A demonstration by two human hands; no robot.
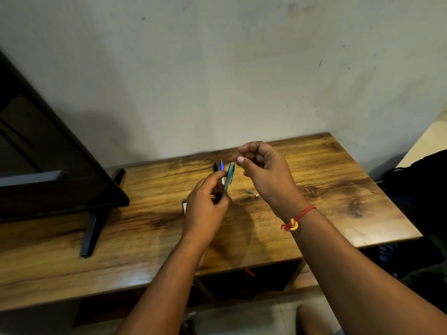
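Since the teal pen (229, 177) stands tilted in the air above the table (338, 189), held only by its lower half, the plainest risk is that it slips or twists when its upper end is worked on. A push that comes off its axis could lever the barrel out of the fingers and drop it among the loose bits below. The pen is a slim, see-through teal barrel with a pale tip at its top end and what looks like a clip along one side. Its lower end is hidden in the grip, so I cannot tell whether it is whole or partly taken apart. The left hand (205, 209) pinches it between the thumb and curled fingers. The right hand (263, 172) hovers just beside the pen's top, apart from it, with the fingers curled in and the thumb tip brought to the forefinger. Whether it pinches some tiny part is too small to tell; if it does, that part could easily be fumbled and roll away. On the table under the right hand lie a small teal piece (249, 191) and a small white piece (257, 195), near each other and probably light enough for a wrist to sweep off. Behind the pen a black pen (215, 167) and a blue pen (221, 165) lie side by side, and a television (48, 165) stands well to the left.
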